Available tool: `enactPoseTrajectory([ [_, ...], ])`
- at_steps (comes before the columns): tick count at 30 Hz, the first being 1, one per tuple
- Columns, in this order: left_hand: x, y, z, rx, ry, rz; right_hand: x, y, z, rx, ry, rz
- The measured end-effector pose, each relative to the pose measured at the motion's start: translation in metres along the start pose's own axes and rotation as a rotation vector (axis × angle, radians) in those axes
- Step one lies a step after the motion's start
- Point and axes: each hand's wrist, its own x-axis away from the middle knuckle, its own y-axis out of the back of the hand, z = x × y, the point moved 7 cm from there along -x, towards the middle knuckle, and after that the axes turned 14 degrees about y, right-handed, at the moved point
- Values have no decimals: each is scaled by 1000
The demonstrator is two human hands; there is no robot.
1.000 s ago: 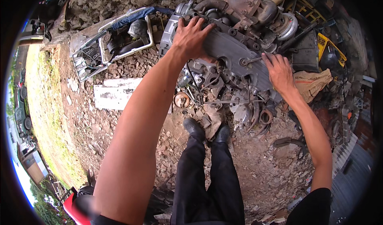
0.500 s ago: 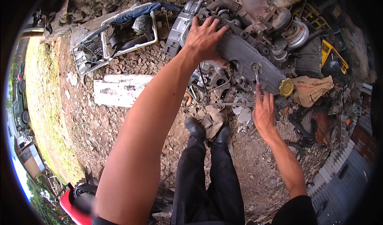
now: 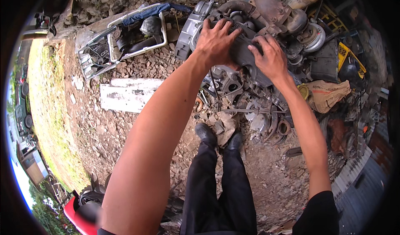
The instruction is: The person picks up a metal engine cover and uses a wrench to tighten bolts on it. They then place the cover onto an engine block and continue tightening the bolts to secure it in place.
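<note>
Engine: the largest thing worked on (image 3: 243, 51), beyond the person's shoes (image 3: 205, 134), among scrap and stones.
Frame: pale and boxy (image 3: 162, 28), left of the engine, untouched.
Cover: long and grey (image 3: 258, 76), on the engine's upper face, slanting from upper left to lower right, both hands over it.
Turbo: rusty housing and silver disc (image 3: 313, 38), at the engine's far right side, well apart from the left hand.
Left hand: spread over the cover's left part (image 3: 213, 42), fingers toward the far edge, thumb at the near side; it appears to grasp the cover.
Right hand: over the cover's middle (image 3: 271, 59), fingers bent, thumb apart; whether it grips anything, I cannot tell.
Step in hand: apparently close handwork at the cover, the left bracing, the right working by touch.
Next move calls for: probably a steady left brace and careful right fingertips.
Cap: yellow (image 3: 303, 92), near the right forearm, partly hidden.
Wrench: small, silver (image 3: 203, 96), among loose parts.
</note>
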Motion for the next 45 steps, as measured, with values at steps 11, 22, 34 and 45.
enactPoseTrajectory([
  [11, 1, -2, 0, -20, 31, 78, 152, 41, -10, 216, -179, 421],
  [22, 5, -1, 5, -21, 51, 83, 60, -2, 61, -114, -95, 326],
  [34, 7, -5, 8, -25, 36, 65, 114, 42, -43, 211, -323, 168],
  [45, 5, -4, 9, -9, 27, 12, 77, -6, 79, -82, -6, 334],
])
